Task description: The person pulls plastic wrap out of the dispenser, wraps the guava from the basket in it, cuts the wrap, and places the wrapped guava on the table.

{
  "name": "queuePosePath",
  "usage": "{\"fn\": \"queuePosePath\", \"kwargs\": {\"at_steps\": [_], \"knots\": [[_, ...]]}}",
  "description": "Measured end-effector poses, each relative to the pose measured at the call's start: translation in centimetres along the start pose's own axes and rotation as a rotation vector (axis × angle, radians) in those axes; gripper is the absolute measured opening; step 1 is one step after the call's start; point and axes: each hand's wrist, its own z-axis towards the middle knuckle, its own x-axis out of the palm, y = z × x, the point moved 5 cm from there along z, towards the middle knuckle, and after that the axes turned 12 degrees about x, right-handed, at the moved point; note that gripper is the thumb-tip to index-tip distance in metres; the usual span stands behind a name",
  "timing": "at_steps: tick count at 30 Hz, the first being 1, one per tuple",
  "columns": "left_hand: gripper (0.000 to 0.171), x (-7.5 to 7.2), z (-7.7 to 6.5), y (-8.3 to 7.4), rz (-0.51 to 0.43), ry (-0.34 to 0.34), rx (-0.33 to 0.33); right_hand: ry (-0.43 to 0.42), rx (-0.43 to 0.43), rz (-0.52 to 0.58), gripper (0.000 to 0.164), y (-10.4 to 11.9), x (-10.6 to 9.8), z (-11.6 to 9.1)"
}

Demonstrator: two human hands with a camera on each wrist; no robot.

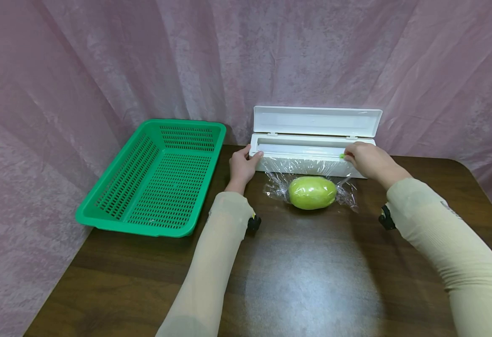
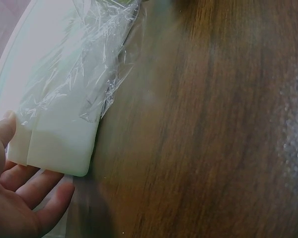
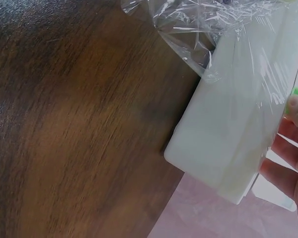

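Observation:
A white cling film dispenser box (image 1: 317,166) stands at the back of the table with its lid (image 1: 317,120) raised. My left hand (image 1: 242,167) grips its left end, thumb on the top edge and fingers around the end in the left wrist view. At the right part of the front edge, my right hand (image 1: 370,160) pinches a small green slider (image 1: 341,156). Clear cling film (image 1: 276,183) drapes from the box over its front. Wrapped in this film, a yellow-green oval fruit (image 1: 312,193) lies on the table before the box, film bunched at both its ends.
A green plastic basket (image 1: 174,230) with slotted walls stands left of the box, reaching over the table's left edge. Pink curtains (image 1: 212,56) hang close behind the dark wooden table (image 1: 304,281).

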Motion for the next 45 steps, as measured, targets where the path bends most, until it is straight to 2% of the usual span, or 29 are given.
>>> {"fn": "queuePosePath", "kwargs": {"at_steps": [26, 38, 45], "knots": [[0.061, 0.1, 0.0, 0.2, -0.020, 0.008, -0.013, 0.005, -0.005, 0.018, 0.009, -1.0, 0.3, -0.1], [0.061, 0.1, 0.1, 0.1, -0.021, 0.010, -0.011, -0.016, -0.040, 0.026, 0.009, -1.2, 0.3, -0.2], [0.061, 0.1, 0.0, 0.0, -0.015, 0.010, -0.013, 0.003, -0.009, 0.024, 0.011, -1.6, 0.4, -0.3]]}}
